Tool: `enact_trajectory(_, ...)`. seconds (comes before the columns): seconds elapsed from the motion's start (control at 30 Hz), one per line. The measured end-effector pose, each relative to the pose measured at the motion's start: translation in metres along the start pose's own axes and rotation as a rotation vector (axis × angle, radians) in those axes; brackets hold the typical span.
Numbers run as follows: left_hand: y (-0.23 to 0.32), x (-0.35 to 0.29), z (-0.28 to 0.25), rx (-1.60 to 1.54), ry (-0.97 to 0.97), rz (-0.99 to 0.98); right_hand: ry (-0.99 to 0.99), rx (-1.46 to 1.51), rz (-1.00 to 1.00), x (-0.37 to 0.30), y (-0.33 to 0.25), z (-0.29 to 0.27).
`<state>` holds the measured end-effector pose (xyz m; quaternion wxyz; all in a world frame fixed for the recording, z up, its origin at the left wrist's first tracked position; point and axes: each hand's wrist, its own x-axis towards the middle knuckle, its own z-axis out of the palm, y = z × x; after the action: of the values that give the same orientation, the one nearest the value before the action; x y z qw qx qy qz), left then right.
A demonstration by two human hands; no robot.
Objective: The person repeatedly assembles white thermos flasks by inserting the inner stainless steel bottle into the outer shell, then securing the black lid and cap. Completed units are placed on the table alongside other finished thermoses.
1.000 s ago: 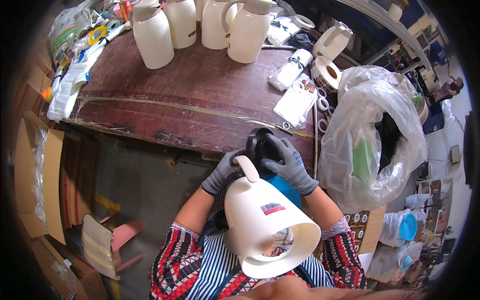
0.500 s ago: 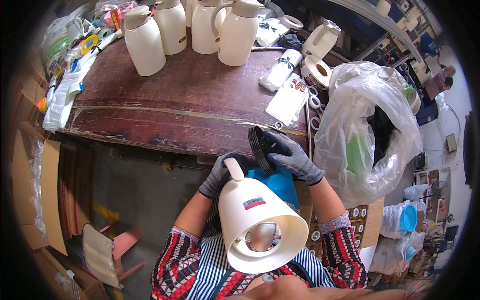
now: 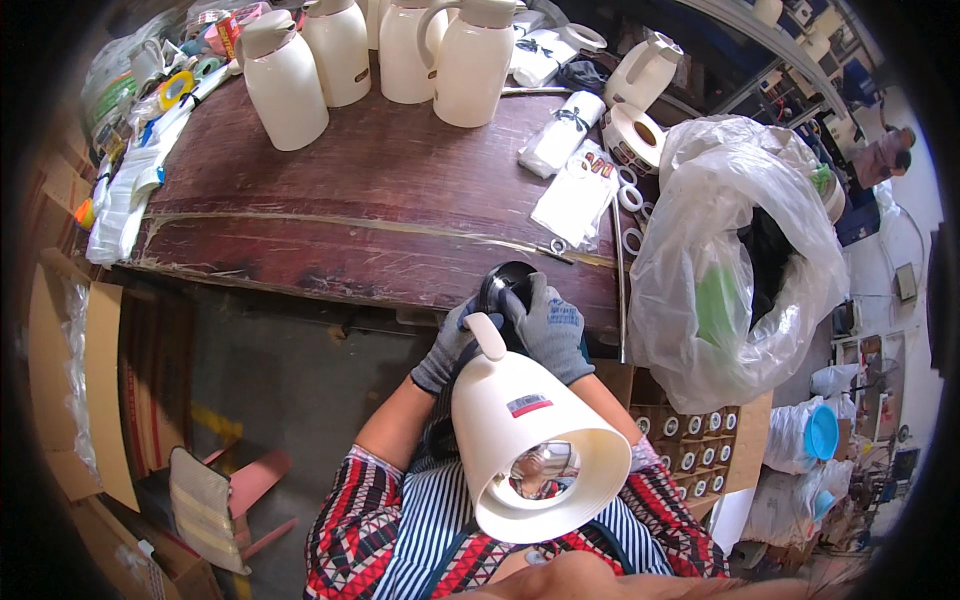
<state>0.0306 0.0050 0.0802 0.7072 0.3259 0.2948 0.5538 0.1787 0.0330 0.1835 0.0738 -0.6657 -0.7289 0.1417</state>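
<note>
And along the worktop's [image 3: 330,190] far edge, jugs [image 3: 470,75] are standing, while a tape roll [image 3: 177,88] and plastic sleeves [image 3: 130,200] are lining the left edge! Down the right edge, a label roll [image 3: 620,137] is resting behind the rings [image 3: 630,197], a flat packet [image 3: 575,208] lying just left; off that edge, a big bag [image 3: 690,260] is sitting. Before the near edge, a round part [image 3: 490,293] is sitting between left hand [image 3: 447,347] and right hand [image 3: 550,328], the jug shell [image 3: 495,400] lying nearer the person.

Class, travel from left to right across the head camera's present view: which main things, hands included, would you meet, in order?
Open cardboard box → chair → gloved left hand → gloved right hand → large clear plastic bag → distant person.
</note>
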Motion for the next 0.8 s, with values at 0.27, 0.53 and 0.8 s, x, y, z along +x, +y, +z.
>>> enact_trajectory(0.27, -0.009, 0.003, -0.012, -0.137, 0.020, 0.011, -0.116, 0.130, -0.433, 0.036, 0.033, -0.068)
enact_trajectory(0.53, -0.004, -0.002, -0.024, 0.206, -0.061, 0.006, -0.278, 0.099, -0.654, 0.043, 0.052, -0.058)
enact_trajectory(0.8, -0.006, -0.002, -0.037, -0.065, -0.003, -0.072, -0.740, 0.748, -0.340, 0.052, 0.051, -0.101)
